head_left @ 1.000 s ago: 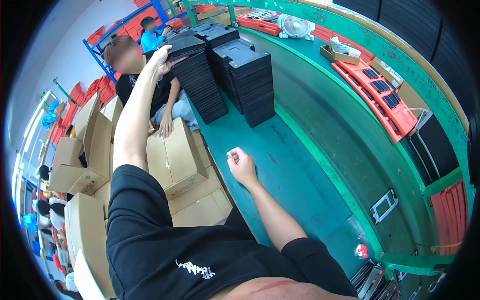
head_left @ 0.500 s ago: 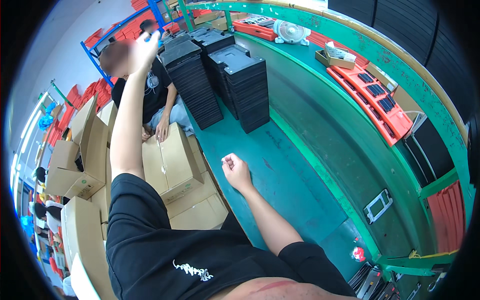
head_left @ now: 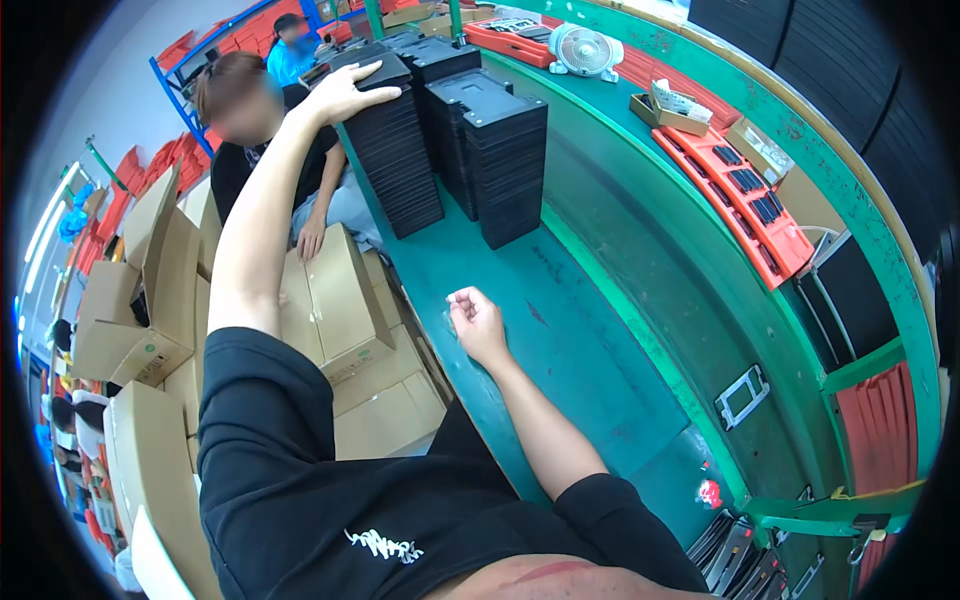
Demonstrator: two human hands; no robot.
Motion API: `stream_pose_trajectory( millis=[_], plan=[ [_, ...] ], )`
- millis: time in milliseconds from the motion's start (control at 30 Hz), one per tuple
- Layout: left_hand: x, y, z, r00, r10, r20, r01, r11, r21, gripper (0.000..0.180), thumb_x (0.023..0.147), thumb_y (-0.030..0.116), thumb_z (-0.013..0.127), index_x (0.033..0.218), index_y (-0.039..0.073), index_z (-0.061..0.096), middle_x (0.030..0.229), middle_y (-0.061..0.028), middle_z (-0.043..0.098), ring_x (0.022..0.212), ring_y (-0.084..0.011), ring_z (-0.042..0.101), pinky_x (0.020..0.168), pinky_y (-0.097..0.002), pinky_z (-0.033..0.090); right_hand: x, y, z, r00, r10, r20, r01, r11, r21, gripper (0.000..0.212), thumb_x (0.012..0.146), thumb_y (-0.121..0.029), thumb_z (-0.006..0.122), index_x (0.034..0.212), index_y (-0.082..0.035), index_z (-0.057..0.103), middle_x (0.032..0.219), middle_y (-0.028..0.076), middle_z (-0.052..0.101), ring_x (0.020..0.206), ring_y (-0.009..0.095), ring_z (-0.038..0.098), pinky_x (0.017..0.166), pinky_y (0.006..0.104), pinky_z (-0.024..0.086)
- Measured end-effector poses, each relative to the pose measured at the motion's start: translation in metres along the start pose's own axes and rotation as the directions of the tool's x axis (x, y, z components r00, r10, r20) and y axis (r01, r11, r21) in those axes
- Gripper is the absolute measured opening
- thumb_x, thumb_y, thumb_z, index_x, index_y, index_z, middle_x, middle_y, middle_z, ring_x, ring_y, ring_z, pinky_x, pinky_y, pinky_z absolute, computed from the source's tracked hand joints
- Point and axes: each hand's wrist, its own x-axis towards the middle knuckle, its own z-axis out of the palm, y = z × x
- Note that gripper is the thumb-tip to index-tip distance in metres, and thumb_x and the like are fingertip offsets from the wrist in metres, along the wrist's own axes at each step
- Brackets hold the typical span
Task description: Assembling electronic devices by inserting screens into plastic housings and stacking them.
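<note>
The left hand (head_left: 350, 92) is laid flat, fingers spread apart, on top of the nearest stack of black trays (head_left: 395, 150); nothing is clamped, the palm only rests on the uppermost tray. The arm is stretched far forward and up to reach it. Just to the right of that hand two more stacks of black trays (head_left: 495, 160) are seen, standing upright and close together on the green surface (head_left: 580, 330), and further stacks are lined up behind them.

The right hand (head_left: 478, 322) is held loosely curled, fingers drawn together into a soft fist, close to the near edge of the surface; whether something small is enclosed in it cannot be told. No tray is found near this hand.

Beyond the stacks, to the right, a small white fan (head_left: 585, 50) and long orange trays (head_left: 745, 200) holding dark parts are set along a raised green ledge. Below and left of the left arm, brown cardboard boxes (head_left: 335, 300) are piled, and a seated person in a black top (head_left: 250, 160) has a hand resting on one of them.

As far as can be judged, the work is at an early point: the top tray has been touched but not lifted, the stacks appear full, and nothing has been brought over to the open stretch of surface in front of the right hand.
</note>
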Motion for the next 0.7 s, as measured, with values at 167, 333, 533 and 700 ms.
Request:
stream_pose_trajectory(
  millis=[167, 333, 533, 700],
  plan=[
    [0.005, 0.0, 0.005, 1.0, 0.028, -0.009, -0.028, 0.999, -0.021, 0.097, 0.08, 0.08, 0.065, 0.152, 0.015, 0.054, 0.155, -0.0273, 0.046, 0.144, -0.0423, 0.045, 0.12, -0.0456, 0.035, -0.002, 0.003, -0.003, 1.0, 0.004, 0.014, -0.004, 1.0, -0.015, 0.007, 0.095, -0.004, 0.063, 0.099, 0.0, 0.067, 0.078, 0.003, 0.068, 0.065, 0.006, 0.06, 0.059, 0.0257, 0.049],
    [0.0, -0.002, 0.007, 0.997, 0.059, -0.045, -0.057, 0.998, 0.04, 0.097, 0.079, 0.081, 0.065, 0.151, 0.017, 0.055, 0.154, -0.0289, 0.047, 0.144, -0.0426, 0.044, 0.12, -0.0466, 0.035, -0.003, -0.003, 0.001, 0.999, -0.032, 0.033, 0.035, 0.996, -0.083, 0.007, 0.096, -0.004, 0.063, 0.1, -0.001, 0.068, 0.079, 0.001, 0.067, 0.066, 0.006, 0.06, 0.06, 0.0246, 0.049],
    [0.003, 0.013, 0.013, 0.997, -0.004, -0.073, 0.006, 1.0, 0.027, 0.105, 0.072, 0.085, 0.067, 0.149, 0.013, 0.057, 0.151, -0.0277, 0.051, 0.141, -0.041, 0.049, 0.117, -0.0452, 0.04, -0.005, -0.015, 0.0, 0.999, -0.019, 0.04, 0.026, 0.986, -0.167, 0.007, 0.096, -0.005, 0.064, 0.099, -0.002, 0.069, 0.077, 0.0, 0.067, 0.066, 0.005, 0.06, 0.06, 0.0237, 0.048],
    [0.025, -0.054, 0.031, 0.888, 0.365, -0.281, -0.229, 0.879, 0.419, 0.105, 0.081, 0.085, 0.057, 0.15, 0.006, 0.053, 0.148, -0.0283, 0.053, 0.138, -0.044, 0.051, 0.116, -0.0474, 0.041, -0.004, -0.022, 0.007, 0.997, -0.025, 0.077, 0.041, 0.976, -0.212, 0.008, 0.095, -0.006, 0.064, 0.099, -0.002, 0.069, 0.077, 0.002, 0.068, 0.065, 0.007, 0.061, 0.06, 0.0255, 0.049]
  ],
)
